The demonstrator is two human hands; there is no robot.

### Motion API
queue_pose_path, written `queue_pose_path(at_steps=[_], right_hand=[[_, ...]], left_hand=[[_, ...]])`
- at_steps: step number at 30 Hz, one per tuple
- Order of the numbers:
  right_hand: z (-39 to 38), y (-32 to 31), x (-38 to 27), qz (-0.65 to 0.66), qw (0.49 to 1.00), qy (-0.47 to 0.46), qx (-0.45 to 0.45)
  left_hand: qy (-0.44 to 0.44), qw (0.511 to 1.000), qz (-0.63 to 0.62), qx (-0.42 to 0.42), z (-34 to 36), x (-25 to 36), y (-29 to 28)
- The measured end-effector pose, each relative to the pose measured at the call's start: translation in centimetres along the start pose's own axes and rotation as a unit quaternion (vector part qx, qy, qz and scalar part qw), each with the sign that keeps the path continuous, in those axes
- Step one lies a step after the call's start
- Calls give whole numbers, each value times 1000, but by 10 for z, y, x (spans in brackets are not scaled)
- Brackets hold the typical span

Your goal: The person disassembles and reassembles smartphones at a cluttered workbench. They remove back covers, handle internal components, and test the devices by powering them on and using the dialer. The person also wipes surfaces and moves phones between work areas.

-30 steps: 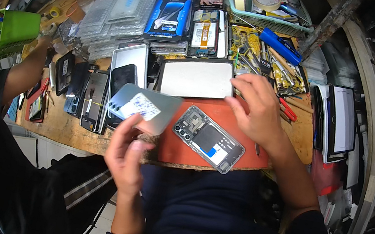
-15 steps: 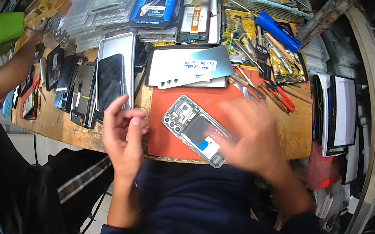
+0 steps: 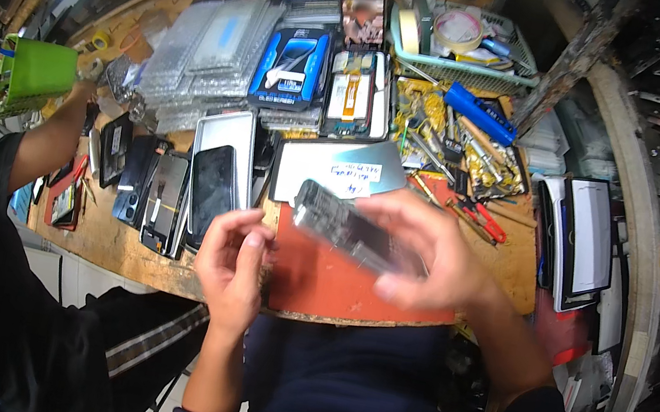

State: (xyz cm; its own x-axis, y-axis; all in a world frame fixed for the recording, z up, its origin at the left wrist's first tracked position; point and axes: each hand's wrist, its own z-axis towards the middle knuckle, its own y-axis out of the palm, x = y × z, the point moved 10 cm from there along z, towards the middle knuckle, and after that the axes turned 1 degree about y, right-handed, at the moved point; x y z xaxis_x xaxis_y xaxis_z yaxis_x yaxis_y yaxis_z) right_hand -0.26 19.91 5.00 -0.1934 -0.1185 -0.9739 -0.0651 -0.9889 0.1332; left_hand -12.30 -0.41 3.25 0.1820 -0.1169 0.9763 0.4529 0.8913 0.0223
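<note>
My right hand (image 3: 438, 256) grips an opened phone (image 3: 348, 229) by its right end, thumb on the near edge and fingers along the far edge. The phone has its back cover off and is held tilted above the red mat (image 3: 333, 290), smeared by motion. To its left, my left hand (image 3: 234, 273) is raised palm inward, fingers loosely curled and apart from the thumb, with nothing in it. A silver phone back cover (image 3: 311, 163) with a handwritten label lies behind the held phone, partly hidden by it.
Left of the mat, a dark phone (image 3: 214, 186) rests in a white tray (image 3: 246, 158), beside several other phones. Behind stand bubble-wrapped stacks (image 3: 208, 43), a blue box (image 3: 291, 67), a tool tray (image 3: 477, 148) and red-handled pliers (image 3: 486, 225). A co-worker's arm (image 3: 48, 152) reaches in at far left.
My right hand has taken hold of the opened phone and lifted it off the mat, tilting it. My left hand stays empty beside it. The whole view has shifted, showing more of the bench's back.
</note>
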Motion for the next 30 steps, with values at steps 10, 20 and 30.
queue_pose_path(at_steps=[10, 20, 30], right_hand=[[86, -66, 9, 489, 867, -57, -75], [68, -82, 38, 548, 832, -55, -69], [63, -75, 43, 486, 873, -26, -24]], left_hand=[[106, 989, -7, -107, 123, 12, 142], [73, 982, 16, -174, 86, -25, 152], [190, 960, 95, -182, 79, -9, 156]])
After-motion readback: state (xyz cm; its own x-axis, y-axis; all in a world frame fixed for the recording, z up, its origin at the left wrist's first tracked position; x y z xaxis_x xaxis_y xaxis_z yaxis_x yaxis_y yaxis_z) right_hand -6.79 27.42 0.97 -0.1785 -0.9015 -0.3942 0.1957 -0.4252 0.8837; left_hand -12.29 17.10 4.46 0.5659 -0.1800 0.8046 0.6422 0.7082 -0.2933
